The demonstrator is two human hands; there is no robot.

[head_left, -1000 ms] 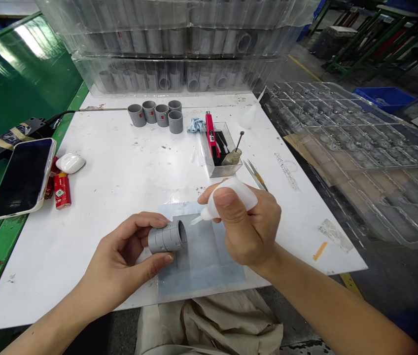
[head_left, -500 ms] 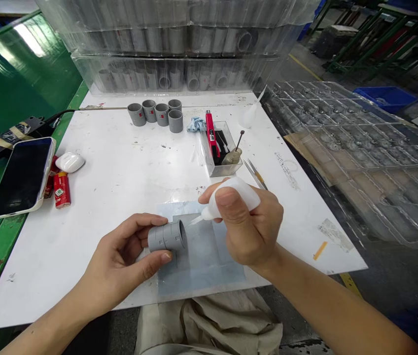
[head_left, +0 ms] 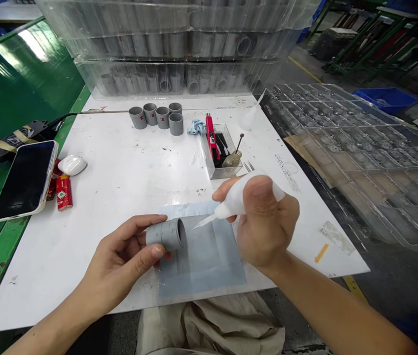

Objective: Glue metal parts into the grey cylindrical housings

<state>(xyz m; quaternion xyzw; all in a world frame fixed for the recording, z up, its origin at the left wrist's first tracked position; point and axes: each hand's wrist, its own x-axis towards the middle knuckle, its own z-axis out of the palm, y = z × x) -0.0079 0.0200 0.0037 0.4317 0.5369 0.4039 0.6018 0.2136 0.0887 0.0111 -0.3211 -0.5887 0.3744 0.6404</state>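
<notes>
My left hand [head_left: 120, 261] had the grey tube [head_left: 162, 235] pinched, thumb in front, fingers behind and over the top, gap set by the tube's width. Tube lay near level above the blue sheet [head_left: 212, 276], open end facing right. My right hand [head_left: 268, 231] was wrapped round the white squeeze bottle [head_left: 234, 199], thumb on top; couldn't tell how hard I pressed. Nozzle [head_left: 206, 221] tip sat just beside the tube's mouth. Five other tubes [head_left: 162, 118] stood upright farther back on the white table [head_left: 109, 182].
</notes>
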